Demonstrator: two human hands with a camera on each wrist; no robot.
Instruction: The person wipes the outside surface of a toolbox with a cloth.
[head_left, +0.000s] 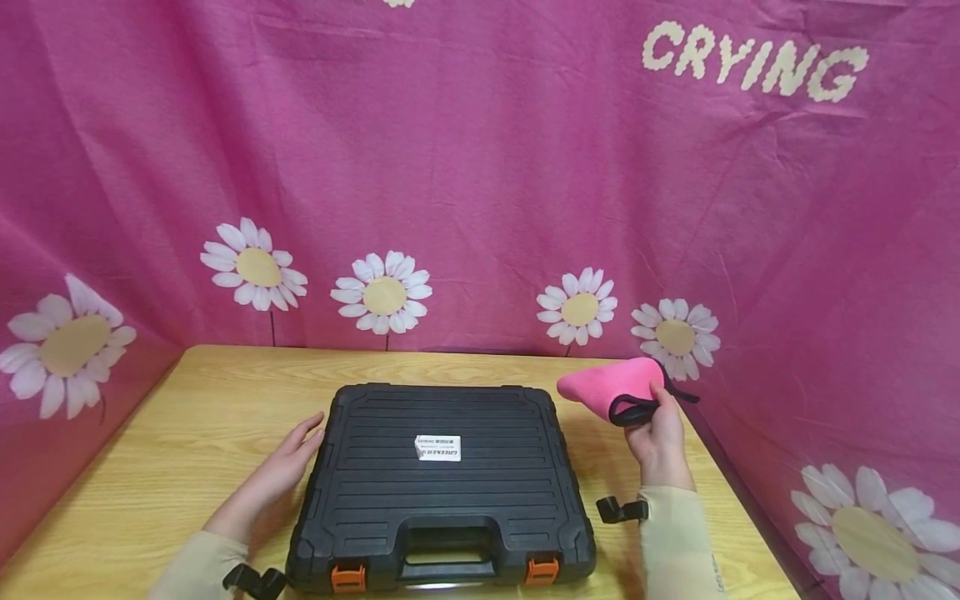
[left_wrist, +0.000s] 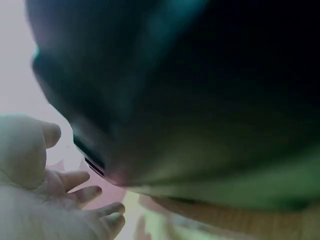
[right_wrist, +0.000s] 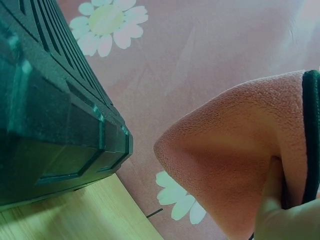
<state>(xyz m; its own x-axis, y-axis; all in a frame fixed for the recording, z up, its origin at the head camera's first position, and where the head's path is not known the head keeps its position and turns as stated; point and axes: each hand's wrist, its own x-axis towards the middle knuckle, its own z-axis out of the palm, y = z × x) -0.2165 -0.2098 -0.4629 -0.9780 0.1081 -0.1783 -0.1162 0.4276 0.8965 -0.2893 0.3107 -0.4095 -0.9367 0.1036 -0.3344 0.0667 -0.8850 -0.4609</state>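
A black plastic tool case [head_left: 375,500] lies flat on the table, with two orange latches [head_left: 542,571] and a handle on its near side. Beside its left edge is my left hand [head_left: 279,468], fingers relaxed and slightly spread; the left wrist view shows nothing in that palm [left_wrist: 30,210]. My right hand [head_left: 662,442] holds up a pink fleece cloth [head_left: 611,387] with black edging, to the right of the case. In the right wrist view the thumb [right_wrist: 272,190] presses into the cloth, which hangs folded to a point toward the case.
The wooden table [head_left: 225,392] reaches back to a pink curtain [head_left: 465,183] printed with white daisies, which also closes in both sides. A white label [head_left: 438,447] is stuck on the case lid. Black camera mounts [head_left: 622,509] sit at both wrists.
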